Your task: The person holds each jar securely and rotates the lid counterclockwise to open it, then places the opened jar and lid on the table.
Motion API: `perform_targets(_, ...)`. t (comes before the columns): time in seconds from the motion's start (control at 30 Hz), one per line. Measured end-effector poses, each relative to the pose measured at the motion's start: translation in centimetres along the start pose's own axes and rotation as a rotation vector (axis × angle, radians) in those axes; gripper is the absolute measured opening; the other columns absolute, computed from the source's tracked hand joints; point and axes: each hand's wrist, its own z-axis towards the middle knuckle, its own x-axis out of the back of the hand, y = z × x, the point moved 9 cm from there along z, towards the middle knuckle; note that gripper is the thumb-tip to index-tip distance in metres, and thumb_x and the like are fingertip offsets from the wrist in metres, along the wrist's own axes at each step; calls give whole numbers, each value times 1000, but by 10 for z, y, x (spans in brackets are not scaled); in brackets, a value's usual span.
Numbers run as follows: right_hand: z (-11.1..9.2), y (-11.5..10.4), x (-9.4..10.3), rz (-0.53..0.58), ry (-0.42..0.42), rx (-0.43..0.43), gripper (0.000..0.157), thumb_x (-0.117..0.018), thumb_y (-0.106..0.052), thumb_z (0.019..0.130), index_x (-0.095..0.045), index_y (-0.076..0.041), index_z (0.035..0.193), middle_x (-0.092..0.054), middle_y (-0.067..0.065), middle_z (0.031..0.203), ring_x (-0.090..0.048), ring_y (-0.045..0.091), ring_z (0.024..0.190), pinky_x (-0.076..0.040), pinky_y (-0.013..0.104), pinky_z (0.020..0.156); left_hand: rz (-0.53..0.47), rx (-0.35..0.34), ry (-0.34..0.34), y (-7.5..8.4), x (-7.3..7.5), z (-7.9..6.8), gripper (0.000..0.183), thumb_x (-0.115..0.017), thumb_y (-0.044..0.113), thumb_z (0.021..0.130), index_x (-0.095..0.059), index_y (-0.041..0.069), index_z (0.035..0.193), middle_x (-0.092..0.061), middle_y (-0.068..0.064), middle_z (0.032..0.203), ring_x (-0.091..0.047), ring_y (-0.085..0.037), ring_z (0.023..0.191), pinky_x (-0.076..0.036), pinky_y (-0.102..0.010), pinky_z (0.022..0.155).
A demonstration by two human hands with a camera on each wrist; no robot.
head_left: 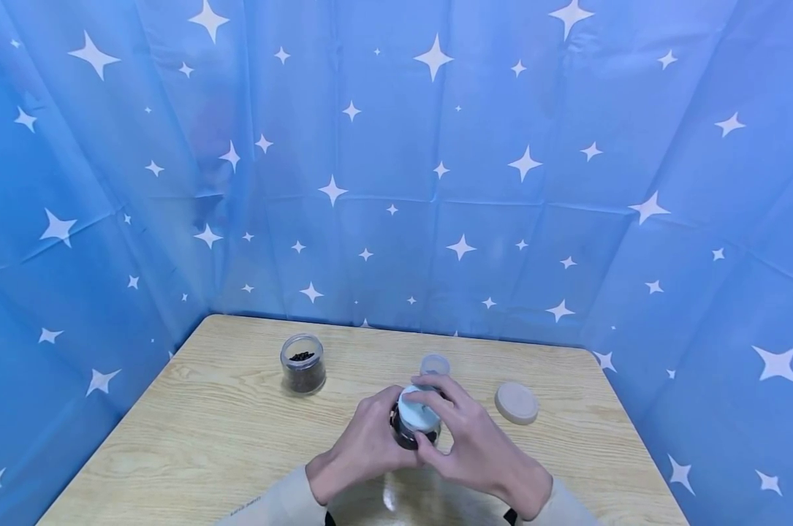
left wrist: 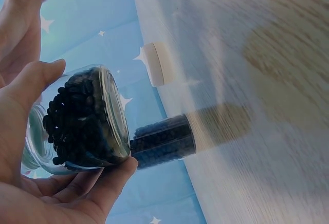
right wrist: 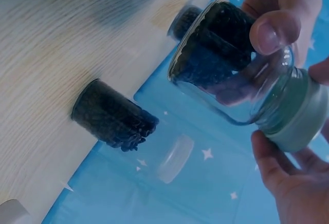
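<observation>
A glass jar (left wrist: 85,124) partly filled with dark beans is held up over the table and tilted in the wrist views. My left hand (head_left: 368,427) grips its body, thumb on one side and fingers on the other. On the jar's mouth sits a pale blue-green lid (right wrist: 303,113). My right hand (head_left: 468,431) holds this lid around its edge with the thumb and fingers. Whether the lid is screwed tight cannot be told. The beans (right wrist: 216,49) lie toward the jar's base.
An open clear jar of dark beans (head_left: 304,376) stands at the table's back left. Behind my hands another clear jar (right wrist: 115,116) with beans is partly hidden in the head view. A beige round lid (head_left: 517,403) lies to the right. A blue star-patterned curtain (head_left: 396,146) hangs behind the table.
</observation>
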Motion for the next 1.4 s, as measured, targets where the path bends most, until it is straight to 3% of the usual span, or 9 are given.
perform_targets(0.83,6,-1,11,38,72,39,61,-90,-6,85,-73,-14,143,-67,11,154,-74,30,134,-60,20,116,12,-13,14,2,2,-1,68,-103,34,83,-71,16,140,-80,6,120,-73,-3,104,-65,-23,89)
perform_targets(1.07,5,4,15,54,98,27,61,-90,-4,85,-73,-12,143,-67,14,152,-73,32,135,-55,14,118,12,1,21,0,3,0,68,-105,39,83,-71,16,138,-80,6,122,-73,-4,105,-64,-23,90)
perform_targets(1.4,2,14,24,45,118,-31,65,-91,-2,85,-72,-12,147,-67,13,156,-75,35,136,-59,18,117,20,22,24,0,4,0,74,-108,38,79,-72,14,138,-82,3,125,-77,-8,110,-67,-28,98)
